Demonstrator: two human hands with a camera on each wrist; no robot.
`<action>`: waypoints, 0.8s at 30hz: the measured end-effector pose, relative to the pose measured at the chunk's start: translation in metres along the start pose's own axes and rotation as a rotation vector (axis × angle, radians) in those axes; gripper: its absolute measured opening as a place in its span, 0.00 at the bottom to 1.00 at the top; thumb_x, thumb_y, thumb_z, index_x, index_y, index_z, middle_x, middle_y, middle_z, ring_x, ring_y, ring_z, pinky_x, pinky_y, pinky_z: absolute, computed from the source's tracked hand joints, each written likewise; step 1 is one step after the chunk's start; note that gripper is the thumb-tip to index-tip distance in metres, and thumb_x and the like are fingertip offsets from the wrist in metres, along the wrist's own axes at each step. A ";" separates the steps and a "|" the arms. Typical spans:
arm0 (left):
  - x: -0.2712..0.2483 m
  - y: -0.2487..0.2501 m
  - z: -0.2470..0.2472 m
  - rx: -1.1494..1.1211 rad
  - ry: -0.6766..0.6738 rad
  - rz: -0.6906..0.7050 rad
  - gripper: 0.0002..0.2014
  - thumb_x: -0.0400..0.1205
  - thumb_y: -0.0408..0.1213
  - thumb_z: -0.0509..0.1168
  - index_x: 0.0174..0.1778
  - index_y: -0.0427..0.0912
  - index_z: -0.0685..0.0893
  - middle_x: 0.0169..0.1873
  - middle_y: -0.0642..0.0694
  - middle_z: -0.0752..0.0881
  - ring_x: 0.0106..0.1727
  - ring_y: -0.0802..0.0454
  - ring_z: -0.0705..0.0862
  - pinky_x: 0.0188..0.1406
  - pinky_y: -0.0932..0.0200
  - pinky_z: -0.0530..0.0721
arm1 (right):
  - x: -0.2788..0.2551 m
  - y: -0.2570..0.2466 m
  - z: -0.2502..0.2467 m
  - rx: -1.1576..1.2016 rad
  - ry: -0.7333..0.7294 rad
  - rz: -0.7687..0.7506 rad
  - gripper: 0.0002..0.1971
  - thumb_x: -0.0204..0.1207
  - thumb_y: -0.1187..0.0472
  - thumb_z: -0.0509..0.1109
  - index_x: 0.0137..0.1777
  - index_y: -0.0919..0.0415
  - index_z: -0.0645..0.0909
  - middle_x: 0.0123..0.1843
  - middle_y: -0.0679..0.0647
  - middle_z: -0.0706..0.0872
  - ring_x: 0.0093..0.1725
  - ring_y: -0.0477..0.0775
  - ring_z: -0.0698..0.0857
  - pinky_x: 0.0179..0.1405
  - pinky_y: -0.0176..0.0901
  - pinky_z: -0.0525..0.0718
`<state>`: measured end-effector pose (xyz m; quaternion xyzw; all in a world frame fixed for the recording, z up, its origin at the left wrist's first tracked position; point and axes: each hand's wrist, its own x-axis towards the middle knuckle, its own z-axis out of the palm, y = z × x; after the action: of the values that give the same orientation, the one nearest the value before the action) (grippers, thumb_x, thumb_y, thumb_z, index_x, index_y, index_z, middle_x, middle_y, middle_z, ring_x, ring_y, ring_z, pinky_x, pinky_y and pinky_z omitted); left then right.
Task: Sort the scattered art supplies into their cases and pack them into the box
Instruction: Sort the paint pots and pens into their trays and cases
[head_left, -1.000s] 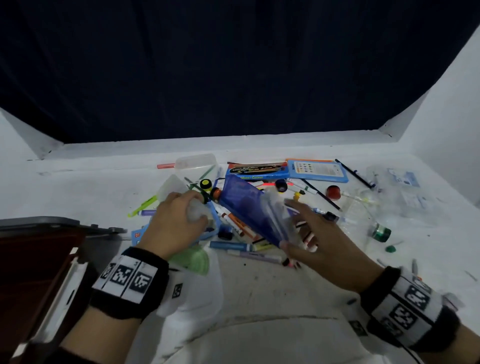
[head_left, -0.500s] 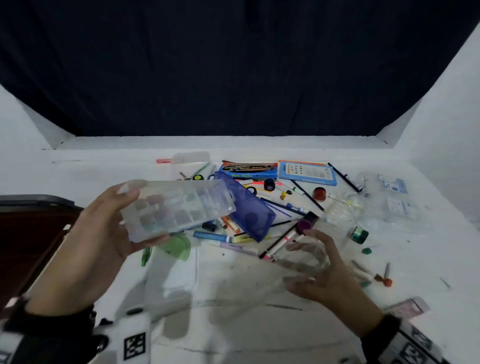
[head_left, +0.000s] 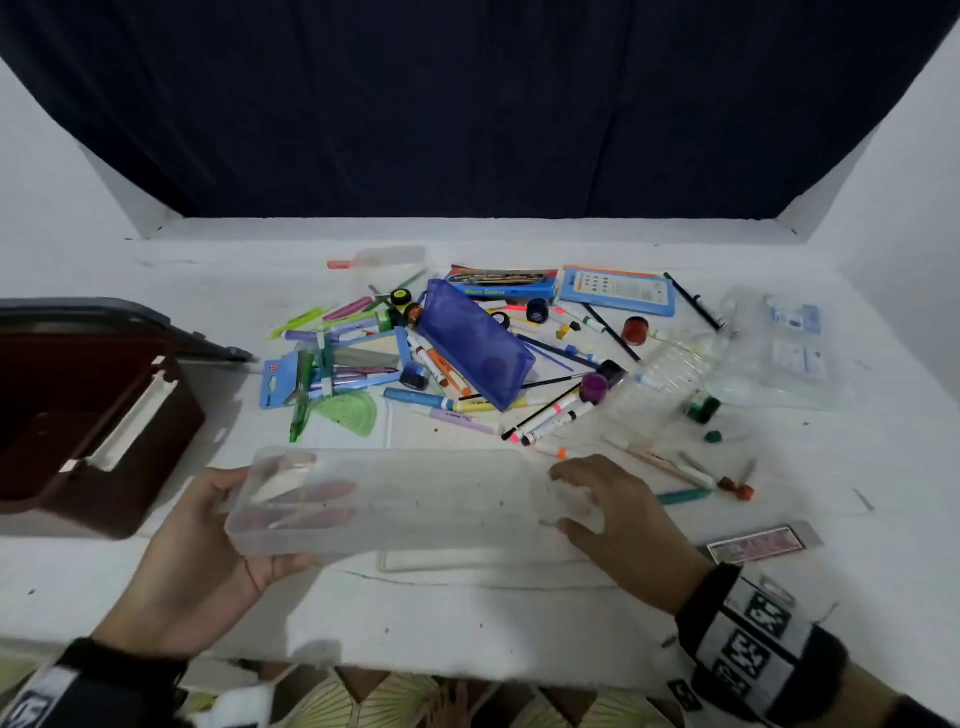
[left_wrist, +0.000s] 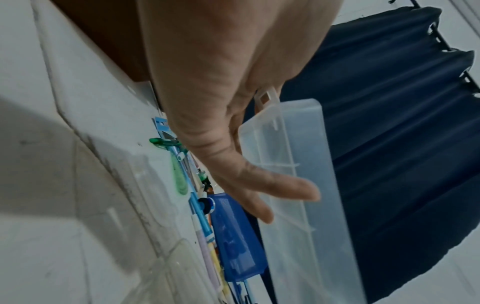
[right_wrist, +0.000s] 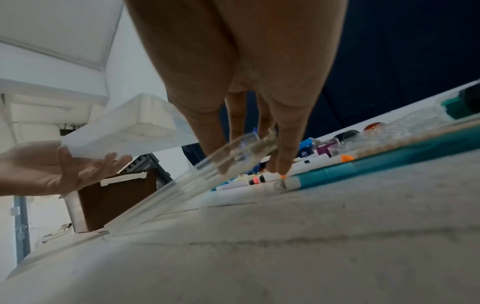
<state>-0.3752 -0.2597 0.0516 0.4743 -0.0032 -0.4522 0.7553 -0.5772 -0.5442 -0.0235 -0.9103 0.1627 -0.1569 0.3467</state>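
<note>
My left hand (head_left: 197, 561) grips a long frosted plastic case (head_left: 405, 499) by its left end, level and just above the table's near part. In the left wrist view the fingers (left_wrist: 262, 185) lie against the case (left_wrist: 298, 164). My right hand (head_left: 618, 519) is at the case's right end. The right wrist view shows it (right_wrist: 246, 160) pinching the raised edge of a clear flat tray (right_wrist: 182, 185) that slopes down to the table. The brown box (head_left: 78, 415) stands open at the left. Scattered markers (head_left: 550, 415) and a blue pencil case (head_left: 475, 351) lie behind the frosted case.
A watercolour box (head_left: 501, 283) and a blue card (head_left: 618, 291) lie at the back. Crumpled clear packaging (head_left: 779, 353) is at the right, paint pots (head_left: 635, 330) among the pens. A teal pen (head_left: 680, 497) and a label card (head_left: 753, 543) lie near my right hand.
My left hand has brought the frosted case down from mid-air to low over the near table. My right hand has moved left to the case's end and taken the clear tray's edge.
</note>
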 end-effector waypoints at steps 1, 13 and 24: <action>0.000 -0.003 -0.001 0.006 -0.011 -0.013 0.22 0.82 0.45 0.55 0.63 0.38 0.84 0.65 0.23 0.83 0.53 0.29 0.90 0.29 0.50 0.91 | -0.001 0.000 -0.001 -0.013 -0.030 0.015 0.24 0.70 0.68 0.74 0.63 0.48 0.78 0.59 0.43 0.82 0.58 0.40 0.80 0.57 0.31 0.75; 0.034 -0.037 0.001 0.720 0.137 0.141 0.17 0.87 0.53 0.59 0.64 0.49 0.85 0.58 0.43 0.90 0.60 0.40 0.88 0.62 0.36 0.83 | -0.010 0.008 -0.041 0.071 -0.407 0.193 0.46 0.62 0.40 0.80 0.79 0.30 0.61 0.78 0.31 0.67 0.76 0.36 0.68 0.79 0.44 0.69; 0.066 -0.051 0.006 1.778 -0.199 0.349 0.52 0.59 0.81 0.67 0.80 0.65 0.65 0.71 0.66 0.72 0.73 0.67 0.68 0.73 0.68 0.67 | -0.008 0.014 -0.033 -0.215 -0.436 0.086 0.51 0.70 0.50 0.79 0.87 0.51 0.50 0.83 0.46 0.59 0.81 0.45 0.60 0.76 0.30 0.56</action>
<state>-0.3732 -0.3167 -0.0100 0.8335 -0.4873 -0.2013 0.1654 -0.6000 -0.5698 -0.0109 -0.9466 0.1384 0.0765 0.2811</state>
